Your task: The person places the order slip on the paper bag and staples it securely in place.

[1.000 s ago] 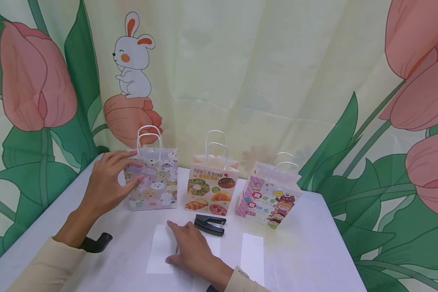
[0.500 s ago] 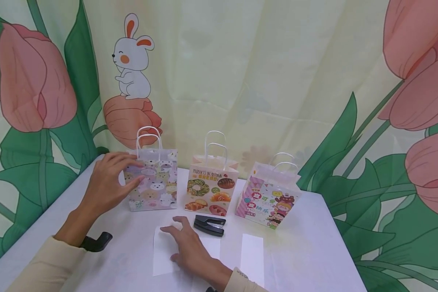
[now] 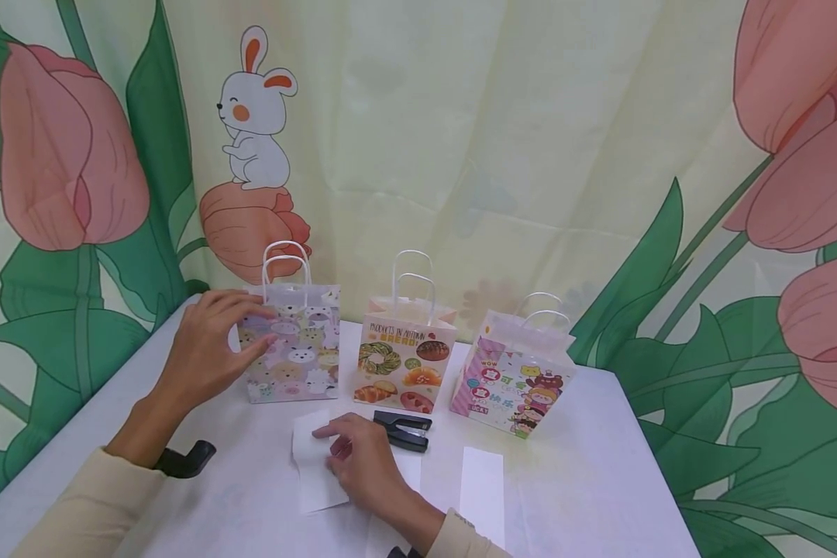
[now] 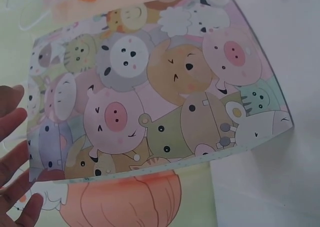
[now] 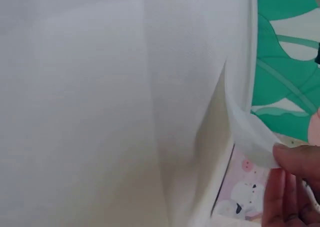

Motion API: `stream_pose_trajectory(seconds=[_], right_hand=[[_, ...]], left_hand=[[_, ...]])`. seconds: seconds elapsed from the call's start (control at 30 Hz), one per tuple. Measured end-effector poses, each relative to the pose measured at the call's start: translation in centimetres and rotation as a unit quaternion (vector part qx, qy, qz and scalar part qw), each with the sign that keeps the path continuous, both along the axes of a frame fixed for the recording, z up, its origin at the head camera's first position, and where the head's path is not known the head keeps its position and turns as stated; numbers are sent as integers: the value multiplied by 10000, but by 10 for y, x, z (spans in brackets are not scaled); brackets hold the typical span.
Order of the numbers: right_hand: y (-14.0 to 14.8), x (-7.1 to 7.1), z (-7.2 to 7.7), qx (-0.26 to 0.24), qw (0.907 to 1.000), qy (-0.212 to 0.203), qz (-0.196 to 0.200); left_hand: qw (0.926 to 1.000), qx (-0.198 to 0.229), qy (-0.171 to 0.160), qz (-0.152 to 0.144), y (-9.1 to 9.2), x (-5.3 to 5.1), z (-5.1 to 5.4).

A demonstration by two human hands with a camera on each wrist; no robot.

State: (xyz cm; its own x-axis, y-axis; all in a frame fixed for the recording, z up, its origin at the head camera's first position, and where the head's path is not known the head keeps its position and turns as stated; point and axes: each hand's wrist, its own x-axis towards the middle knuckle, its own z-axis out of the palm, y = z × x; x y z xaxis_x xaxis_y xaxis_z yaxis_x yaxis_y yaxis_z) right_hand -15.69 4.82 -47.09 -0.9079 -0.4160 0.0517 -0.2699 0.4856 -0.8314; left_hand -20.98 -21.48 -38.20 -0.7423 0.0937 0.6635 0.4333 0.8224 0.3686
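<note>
At the left of the table, a paper gift bag with cartoon animals [image 3: 296, 356] stands upright with white handles. My left hand [image 3: 205, 345] is at its left side, thumb in front and fingers spread near the edge. The left wrist view shows these fingertips [image 4: 20, 182] by the bag's printed face [image 4: 155, 92]. In front of the bags, my right hand [image 3: 370, 465] pinches the edge of a white sheet of paper [image 3: 314, 473]. The right wrist view shows the paper [image 5: 247, 137] curling up between thumb and fingers. A black stapler [image 3: 408, 442] lies just beyond this hand.
A bread-print paper bag [image 3: 404, 360] stands in the middle, and a pink-and-white cartoon bag [image 3: 512, 380] to its right. One white paper strip [image 3: 483, 488] lies at the right, another [image 3: 408, 469] beside my right wrist. A printed curtain [image 3: 516, 155] hangs behind.
My right hand has gone from loosely spread fingers over the paper to pinching its edge. The sheet has shifted and its upper part now lifts and curls. The left hand stays put.
</note>
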Motion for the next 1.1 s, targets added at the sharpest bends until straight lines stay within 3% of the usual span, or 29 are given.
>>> stream_pose_trajectory(seconds=[0.4,0.7,0.93,1.1], right_hand=[[-5,-9,15,-588,9973,354,-246],[-12,-28,29,-1060,9907,511,-679],[-23,-41,39,-1395,9852,274,-958],[-31,-50,46,-1536,9818,388,-1050]], left_hand=[[9998,-36,-175,29,0,-4,2],[9984,354,-415,-139,-1,-10,8],[9978,347,-555,-100,-5,-11,8],[9977,344,-559,-144,-6,-10,9]])
